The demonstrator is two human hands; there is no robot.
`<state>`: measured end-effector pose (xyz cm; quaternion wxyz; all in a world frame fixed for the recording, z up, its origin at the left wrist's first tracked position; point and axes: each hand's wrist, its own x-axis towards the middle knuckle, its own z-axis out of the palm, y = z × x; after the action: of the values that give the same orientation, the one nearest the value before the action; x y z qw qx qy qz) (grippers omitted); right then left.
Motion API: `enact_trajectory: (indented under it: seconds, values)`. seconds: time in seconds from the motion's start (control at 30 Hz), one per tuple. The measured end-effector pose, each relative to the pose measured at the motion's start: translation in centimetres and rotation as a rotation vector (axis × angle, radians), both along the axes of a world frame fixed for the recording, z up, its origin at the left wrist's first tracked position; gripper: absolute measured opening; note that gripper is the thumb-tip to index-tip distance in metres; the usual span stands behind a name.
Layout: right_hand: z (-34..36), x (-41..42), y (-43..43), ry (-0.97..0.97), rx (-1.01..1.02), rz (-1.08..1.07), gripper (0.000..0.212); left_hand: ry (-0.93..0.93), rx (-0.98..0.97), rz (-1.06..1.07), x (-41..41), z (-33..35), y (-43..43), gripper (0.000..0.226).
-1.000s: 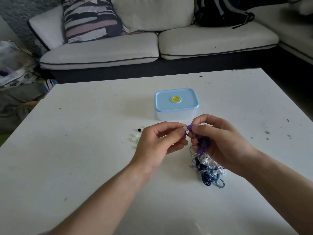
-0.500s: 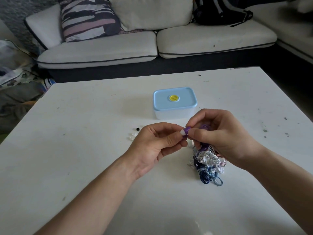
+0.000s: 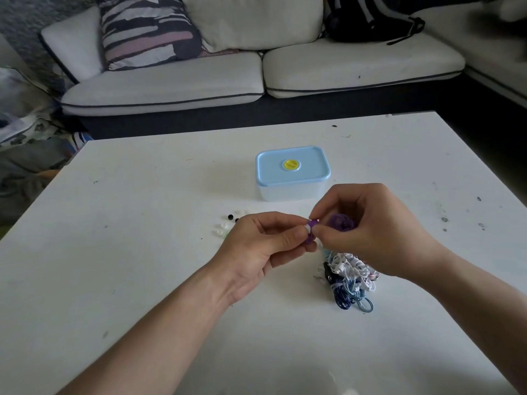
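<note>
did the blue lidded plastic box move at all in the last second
No. The blue-lidded clear plastic box keeps its spot between the white table's far edge and the small loose beads.

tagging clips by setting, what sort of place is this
Probably a home living room: a white sofa with a patterned cushion and a black backpack behind a white table, where the left hand and right hand pinch purple cord.
</note>
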<state>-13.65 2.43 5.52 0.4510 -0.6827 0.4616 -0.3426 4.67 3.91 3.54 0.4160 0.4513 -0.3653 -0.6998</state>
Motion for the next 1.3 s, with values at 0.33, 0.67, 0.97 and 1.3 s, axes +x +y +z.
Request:
enact_trajectory:
  seconds: [0.33, 0.67, 0.97, 1.3]
  values:
    - [0.44, -0.48, -0.14, -0.244, 0.230, 0.069, 0.007, 0.047, 0.004, -0.002, 0.06, 0.35, -0.05, 0.012]
    - [0.27, -0.20, -0.06, -0.187, 0.192, 0.019, 0.008, -0.003, -0.004, 0.019, 0.11, 0.14, -0.06, 0.015]
    - [-0.08, 0.07, 0.42, 0.178, -0.118, -0.058, 0.012, -0.064, -0.044, 0.054, -0.28, -0.02, 0.32, 0.016]
    - [0.10, -0.25, -0.17, -0.243, 0.212, 0.056, 0.007, -0.033, -0.024, 0.014, 0.21, 0.73, 0.15, 0.013]
